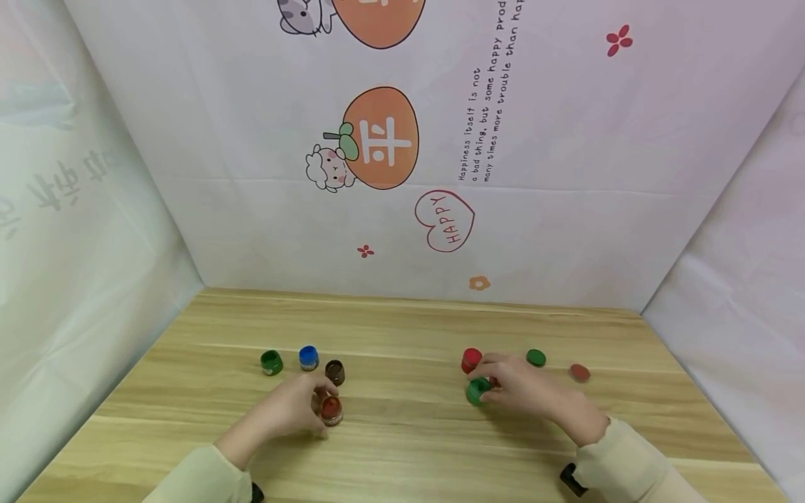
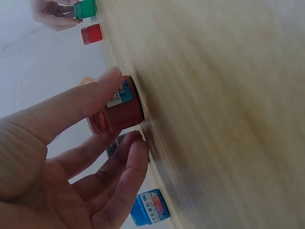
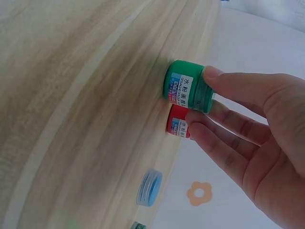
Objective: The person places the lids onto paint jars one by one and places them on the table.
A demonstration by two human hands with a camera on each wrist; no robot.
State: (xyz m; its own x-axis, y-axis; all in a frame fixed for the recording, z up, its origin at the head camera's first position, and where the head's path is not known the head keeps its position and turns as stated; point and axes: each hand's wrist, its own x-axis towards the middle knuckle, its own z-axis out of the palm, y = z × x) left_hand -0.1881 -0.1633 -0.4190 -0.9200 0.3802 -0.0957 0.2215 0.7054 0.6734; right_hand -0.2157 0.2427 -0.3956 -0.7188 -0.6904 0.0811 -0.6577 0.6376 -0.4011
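My left hand [image 1: 292, 405] has its thumb and forefinger around an uncapped reddish-brown paint jar [image 2: 125, 106] standing on the table. The thumb lies on the jar's label; the other fingers are bent behind it. On the right, my right hand [image 1: 518, 384] pinches a brighter green paint jar [image 3: 183, 85] near its neck with thumb and fingers. A red paint jar [image 1: 472, 360] stands just behind that one, close to the fingers. Beyond the left hand stand a dark brown jar [image 1: 335, 372], a blue jar [image 1: 309, 358] and a dark green jar [image 1: 272, 362].
A green lid [image 1: 536, 358] and a reddish-brown lid [image 1: 580, 372] lie on the wooden table [image 1: 402, 461] right of the red jar. White printed sheets [image 1: 251, 230] wall the table at the back and on both sides.
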